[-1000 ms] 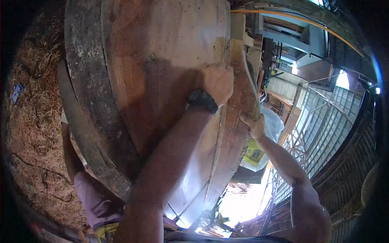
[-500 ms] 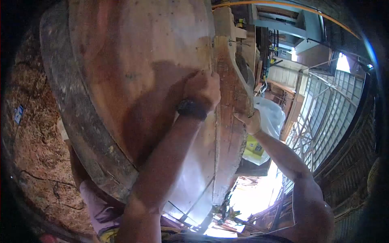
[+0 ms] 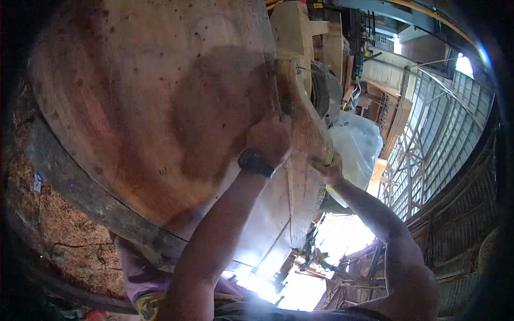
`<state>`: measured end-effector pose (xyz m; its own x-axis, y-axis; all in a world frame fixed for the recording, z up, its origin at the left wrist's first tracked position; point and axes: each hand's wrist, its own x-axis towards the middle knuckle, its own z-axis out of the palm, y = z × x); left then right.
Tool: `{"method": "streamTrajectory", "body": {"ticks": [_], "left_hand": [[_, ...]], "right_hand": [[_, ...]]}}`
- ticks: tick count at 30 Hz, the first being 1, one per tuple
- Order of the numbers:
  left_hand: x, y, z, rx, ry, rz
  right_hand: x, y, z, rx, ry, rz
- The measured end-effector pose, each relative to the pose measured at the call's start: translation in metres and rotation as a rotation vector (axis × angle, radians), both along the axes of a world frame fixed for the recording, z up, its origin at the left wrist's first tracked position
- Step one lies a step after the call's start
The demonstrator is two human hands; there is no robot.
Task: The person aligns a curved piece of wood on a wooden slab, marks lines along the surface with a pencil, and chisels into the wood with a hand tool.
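Observation:
My left hand (image 3: 267, 140), with a black band on its wrist, is closed in a fist against the seam of a broad curved wooden panel (image 3: 139, 107). Whatever it may hold is hidden by the knuckles. To its right, my right hand (image 3: 327, 171) grips the outer edge of a narrower shaped plank (image 3: 306, 131), fingers lying over the wood. This plank runs along the panel's seam. A dark shadow falls across the panel above my left hand.
A translucent plastic bag (image 3: 356, 142) hangs just beyond my right hand. A dark weathered board (image 3: 80, 182) curves along the panel's left edge, above ground strewn with shavings (image 3: 80, 235). Purple cloth (image 3: 136, 267) shows at lower left. Barred framework (image 3: 428, 134) stands at right.
The view has shifted and tilted, so the panel fills more of the upper left. Both hands remain at about the same places on the wood.

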<state>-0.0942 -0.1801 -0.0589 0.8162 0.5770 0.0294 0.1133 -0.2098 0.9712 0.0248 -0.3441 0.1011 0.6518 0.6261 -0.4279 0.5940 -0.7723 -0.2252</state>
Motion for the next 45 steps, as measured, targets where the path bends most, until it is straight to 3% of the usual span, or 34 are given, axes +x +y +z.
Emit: {"method": "streamTrajectory", "body": {"ticks": [3, 6, 15, 27, 32, 36, 39, 41, 45], "left_hand": [[0.008, 0.002, 0.002, -0.105, 0.003, 0.000], [0.010, 0.006, 0.005, -0.131, -0.072, 0.080], [0.018, 0.018, 0.013, -0.268, -0.056, 0.005], [0.033, 0.061, 0.036, -0.649, 0.216, -0.223], [0.035, 0.064, 0.035, -0.609, 0.339, -0.300], [0.042, 0.048, 0.017, -0.404, 0.395, -0.313], [0.036, 0.068, 0.027, -0.447, 0.405, -0.318], [0.031, 0.072, 0.025, -0.280, 0.314, -0.365], [0.041, 0.072, 0.016, -0.398, 0.528, -0.410]], "right_hand": [[-0.005, 0.005, 0.002, 0.007, 0.016, -0.112], [0.000, 0.002, 0.006, -0.200, -0.031, -0.107], [0.003, -0.003, 0.005, -0.185, -0.054, -0.080], [0.003, -0.006, 0.008, -0.190, 0.025, -0.162], [-0.002, -0.007, -0.001, -0.161, -0.039, -0.111], [-0.008, 0.006, -0.010, -0.161, -0.065, -0.102], [-0.006, -0.002, -0.013, -0.184, -0.055, -0.124], [-0.008, -0.004, -0.017, -0.138, -0.083, -0.107], [-0.003, -0.007, -0.019, -0.133, -0.084, -0.055]]}}
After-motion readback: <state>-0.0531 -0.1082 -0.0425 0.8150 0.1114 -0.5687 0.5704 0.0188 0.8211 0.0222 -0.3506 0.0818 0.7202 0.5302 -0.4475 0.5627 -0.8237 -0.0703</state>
